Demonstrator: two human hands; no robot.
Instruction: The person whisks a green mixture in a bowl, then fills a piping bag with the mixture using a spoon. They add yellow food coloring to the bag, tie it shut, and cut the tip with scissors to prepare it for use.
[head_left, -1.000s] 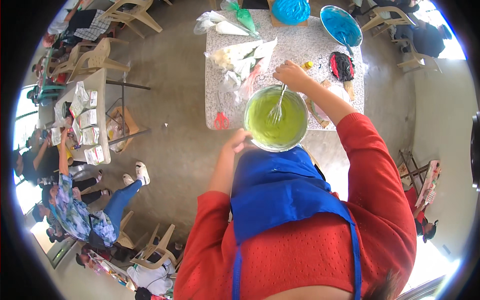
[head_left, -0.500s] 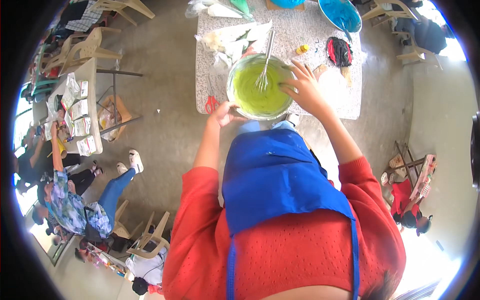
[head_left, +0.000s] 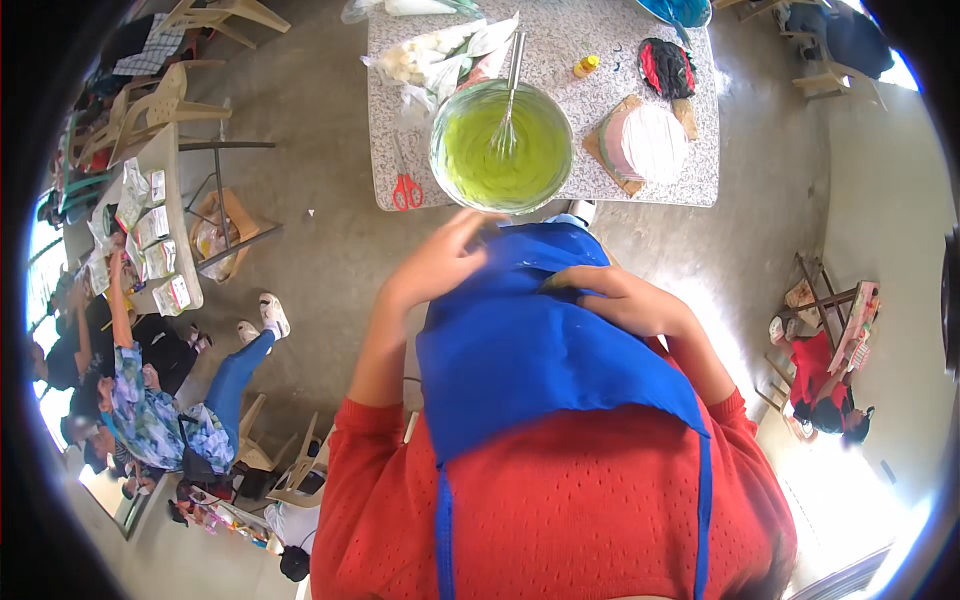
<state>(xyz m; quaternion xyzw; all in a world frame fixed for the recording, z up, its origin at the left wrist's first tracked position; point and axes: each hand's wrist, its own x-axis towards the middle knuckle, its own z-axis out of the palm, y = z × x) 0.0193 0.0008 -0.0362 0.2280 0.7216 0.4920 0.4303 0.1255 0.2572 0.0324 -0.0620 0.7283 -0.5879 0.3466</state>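
My right hand (head_left: 630, 302) rests against the blue apron (head_left: 540, 350), its fingers curled into the cloth, with green smears on the fingertips. My left hand (head_left: 445, 258) hovers by the apron's left upper edge, just below the bowl, fingers stretched out and slightly blurred, nothing seen in them. On the table's near edge stands a metal bowl (head_left: 437, 160) of light green frosting (head_left: 475, 145). A wire whisk (head_left: 511, 95) leans in it, handle pointing away. Right of it, a round pale pink and white cake (head_left: 645, 145) sits on a square board (head_left: 606, 165).
Red-handled scissors (head_left: 407, 192) lie left of the bowl on the speckled table (head_left: 590, 110). Filled piping bags (head_left: 430, 55), a small yellow bottle (head_left: 586, 66), a black and red cloth (head_left: 667, 68) and a blue bowl (head_left: 680, 12) lie farther back. People sit at a side table (head_left: 190, 200) at left.
Both hands have left the bowl and drawn back toward me; the right one is now on the apron. The view has shifted, and the cake shows fully.
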